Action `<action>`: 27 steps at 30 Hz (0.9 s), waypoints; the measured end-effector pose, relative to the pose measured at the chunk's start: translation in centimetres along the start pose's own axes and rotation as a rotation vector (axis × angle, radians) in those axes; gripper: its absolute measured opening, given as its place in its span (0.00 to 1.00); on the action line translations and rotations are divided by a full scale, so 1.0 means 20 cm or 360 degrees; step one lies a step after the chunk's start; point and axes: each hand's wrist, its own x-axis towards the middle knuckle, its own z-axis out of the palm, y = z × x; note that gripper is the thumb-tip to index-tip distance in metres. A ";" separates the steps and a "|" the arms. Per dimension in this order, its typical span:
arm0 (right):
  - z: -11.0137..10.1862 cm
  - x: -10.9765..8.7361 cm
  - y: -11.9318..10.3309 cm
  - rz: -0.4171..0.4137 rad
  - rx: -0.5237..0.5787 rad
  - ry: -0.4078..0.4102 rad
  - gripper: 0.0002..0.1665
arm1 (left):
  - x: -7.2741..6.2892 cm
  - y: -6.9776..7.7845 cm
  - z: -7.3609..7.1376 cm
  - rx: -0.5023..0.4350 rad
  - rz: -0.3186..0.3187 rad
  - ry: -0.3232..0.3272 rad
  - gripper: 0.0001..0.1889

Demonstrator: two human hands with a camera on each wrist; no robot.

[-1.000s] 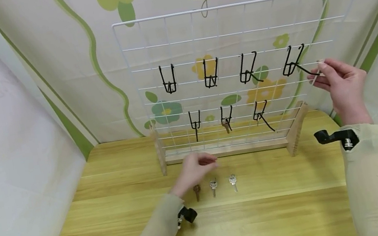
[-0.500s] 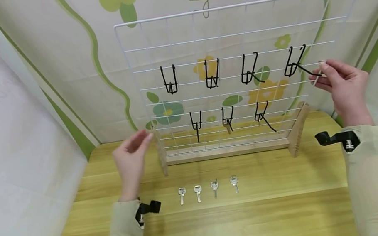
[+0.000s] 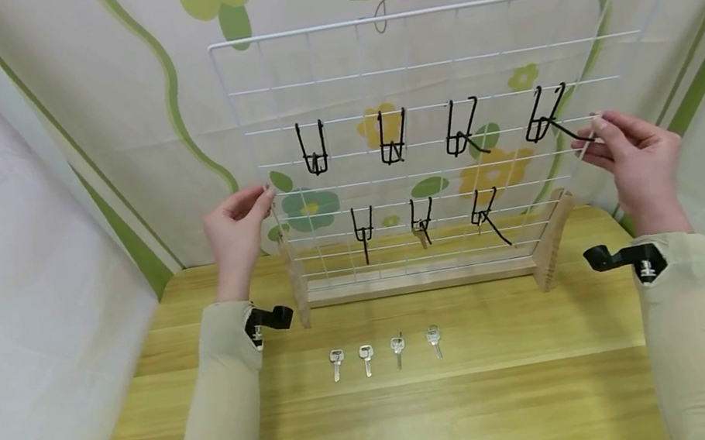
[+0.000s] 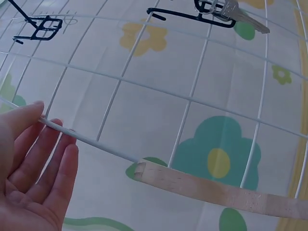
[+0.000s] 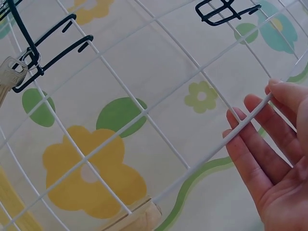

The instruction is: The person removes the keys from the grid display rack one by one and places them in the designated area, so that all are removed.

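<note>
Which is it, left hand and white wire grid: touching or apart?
Touching. The left wrist view shows the left hand pinching the edge of the white wire grid, thumb across it.

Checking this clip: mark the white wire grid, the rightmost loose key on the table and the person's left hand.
White wire grid (image 3: 439, 10): head view, on its top bar.
Rightmost loose key (image 3: 433, 335): head view, on its bow.
Left hand (image 3: 235, 233): head view, on the middle of the hand.

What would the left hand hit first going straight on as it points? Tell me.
The left hand would first meet the white wire grid, whose left edge it holds between thumb and fingers. Past that edge, the leftmost upper hook seems next in line, though depth is unclear.
</note>
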 end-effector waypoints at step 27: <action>0.30 -0.57 -0.18 -0.0217 -0.0357 -0.0218 0.19 | 0.02 0.00 -0.01 -0.0007 -0.0025 -0.0087 0.17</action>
